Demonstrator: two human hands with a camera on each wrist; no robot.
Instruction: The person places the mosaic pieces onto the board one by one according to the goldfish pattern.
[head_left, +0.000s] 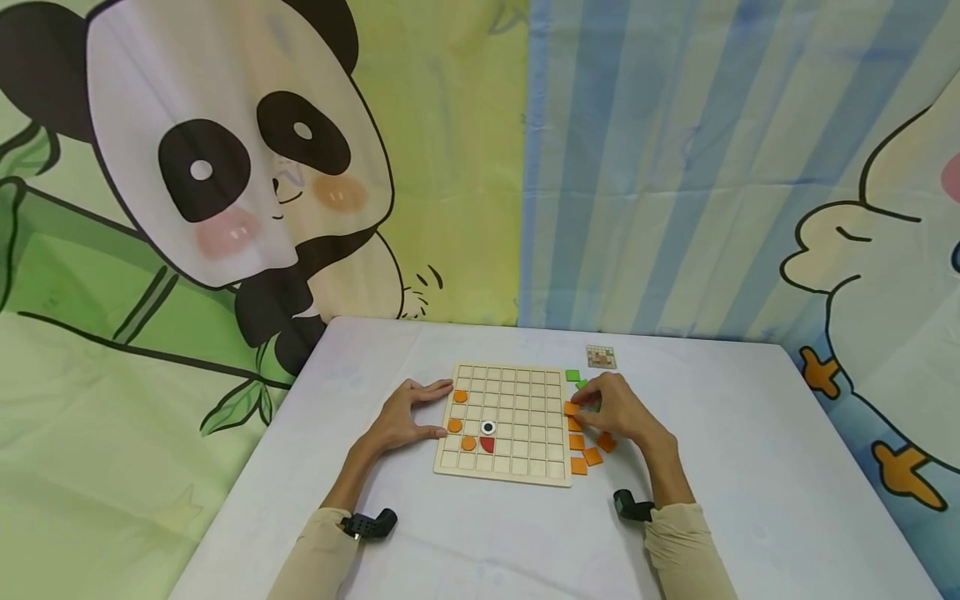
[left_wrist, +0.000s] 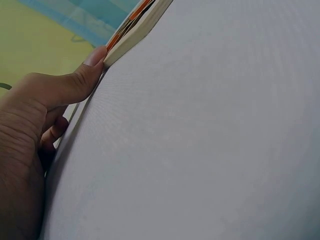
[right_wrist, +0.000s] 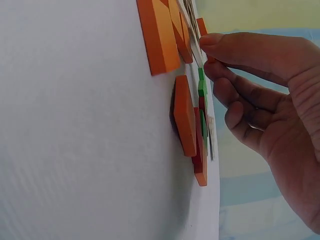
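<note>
A pale wooden grid board (head_left: 517, 417) lies on the table. At its left edge rests my left hand (head_left: 401, 421), thumb and fingers spread apart along the side; in the left wrist view the thumb (left_wrist: 92, 65) touches the board's edge. My right hand (head_left: 618, 410) is at the board's right edge and pinches an orange square tile (right_wrist: 202, 26) between thumb and fingertips. On the board sit several orange round pieces (head_left: 468, 443), a white disc with a black centre (head_left: 488, 427) and a red quarter-round piece (head_left: 487, 445).
More orange tiles (head_left: 592, 457) lie right of the board, below the right hand. Green tiles (head_left: 573, 376) lie near its upper right corner, partly covered by that hand. A small printed card (head_left: 601, 357) is farther back on the white table (head_left: 750, 467). Printed curtains hang behind.
</note>
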